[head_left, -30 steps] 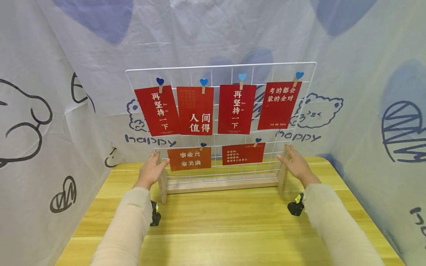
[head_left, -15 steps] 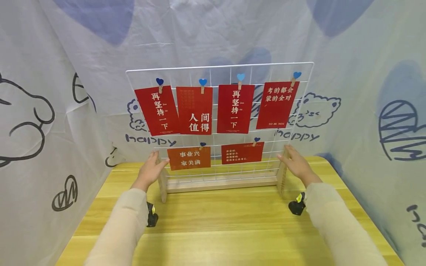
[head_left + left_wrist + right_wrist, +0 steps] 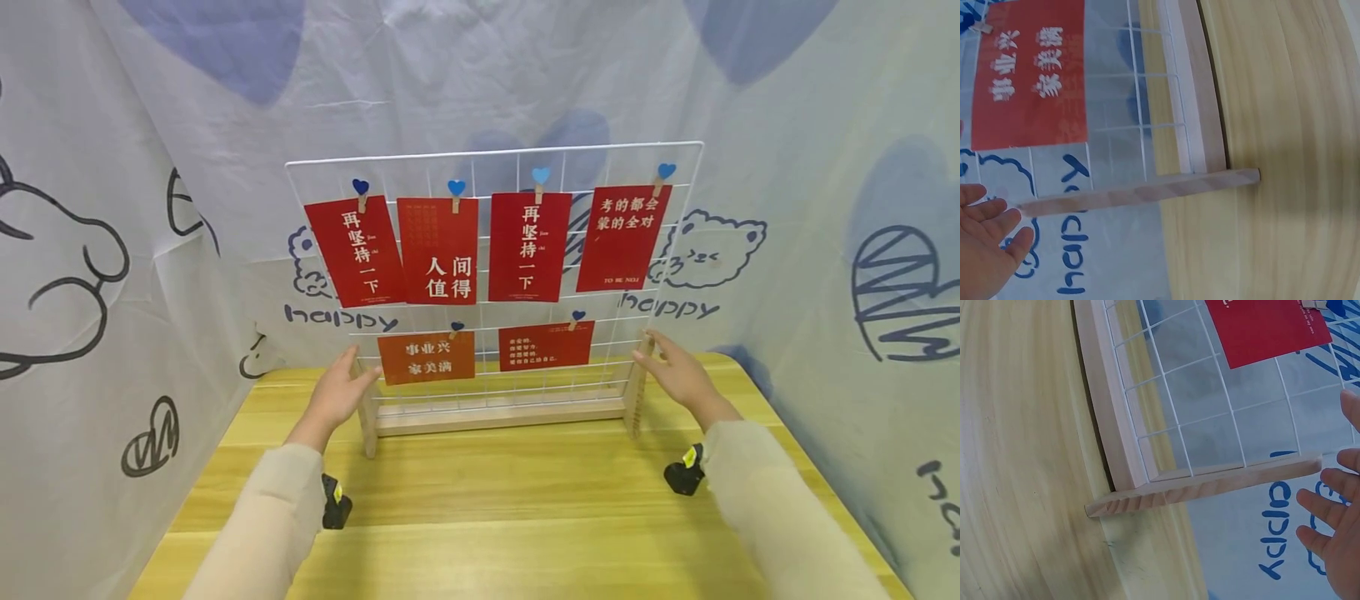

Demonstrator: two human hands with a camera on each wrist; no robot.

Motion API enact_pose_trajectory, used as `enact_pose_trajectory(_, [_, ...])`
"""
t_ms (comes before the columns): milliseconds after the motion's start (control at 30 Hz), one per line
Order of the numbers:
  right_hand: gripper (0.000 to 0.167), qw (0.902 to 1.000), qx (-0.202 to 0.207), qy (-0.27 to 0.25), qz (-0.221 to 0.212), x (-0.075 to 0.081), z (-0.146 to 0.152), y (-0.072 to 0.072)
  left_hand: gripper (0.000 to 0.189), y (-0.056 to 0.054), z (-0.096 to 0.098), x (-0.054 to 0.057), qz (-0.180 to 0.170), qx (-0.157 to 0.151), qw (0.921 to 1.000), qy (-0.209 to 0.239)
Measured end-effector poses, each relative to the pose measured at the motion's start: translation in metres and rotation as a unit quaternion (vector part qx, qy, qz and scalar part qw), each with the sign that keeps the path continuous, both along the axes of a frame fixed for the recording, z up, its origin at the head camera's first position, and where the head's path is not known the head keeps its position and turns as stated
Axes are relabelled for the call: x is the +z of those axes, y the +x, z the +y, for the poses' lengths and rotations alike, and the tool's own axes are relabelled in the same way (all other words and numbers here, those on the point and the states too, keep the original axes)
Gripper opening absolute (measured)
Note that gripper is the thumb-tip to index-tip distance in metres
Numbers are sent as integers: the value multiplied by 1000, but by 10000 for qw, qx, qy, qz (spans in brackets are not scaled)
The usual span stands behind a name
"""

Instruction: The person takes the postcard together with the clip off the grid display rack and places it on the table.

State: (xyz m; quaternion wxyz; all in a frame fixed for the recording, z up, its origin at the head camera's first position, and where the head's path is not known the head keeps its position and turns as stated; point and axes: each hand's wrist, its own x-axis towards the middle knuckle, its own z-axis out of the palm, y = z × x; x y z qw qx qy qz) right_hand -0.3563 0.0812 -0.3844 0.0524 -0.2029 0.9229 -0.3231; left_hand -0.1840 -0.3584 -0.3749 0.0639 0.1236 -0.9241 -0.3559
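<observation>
Standing upright on the far part of the table (image 3: 510, 533), here's the wire rack (image 3: 498, 417), right between two hands! Good handling here, I'd judge, means even, gentle pressure at both ends, so the frame neither tips nor twists and no card is knocked. And what a look: white grid on a pale wooden base, four red cards (image 3: 527, 247) up top, the outermost pair slanting, then an orange-red card (image 3: 427, 357) and a small red card (image 3: 546, 345) below, all on blue heart clips (image 3: 457, 187). Out at the ends, the left hand (image 3: 335, 395) has relaxed, extended fingers beside its post; the right hand (image 3: 681, 377) too, spread, grasping nothing. Touching the wood? Can't tell. Behind, a doodled cloth (image 3: 225, 133)!
</observation>
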Motion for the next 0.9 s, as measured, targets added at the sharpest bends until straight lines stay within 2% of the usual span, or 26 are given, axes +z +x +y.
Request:
enact_pose_trajectory(267, [75,9999,-1,-125,78,6,2,3,65,-1,15,6,228,-32,9991,361])
enact_pose_trajectory(500, [69,9990,66,-390,215,17,-1,6,57,-1,39,20,521,-317,9965,575])
enact_pose_trajectory(900, [67,9964,190,-704,423,44,-5,10,52,-4,69,38,657,-638,9852,1447])
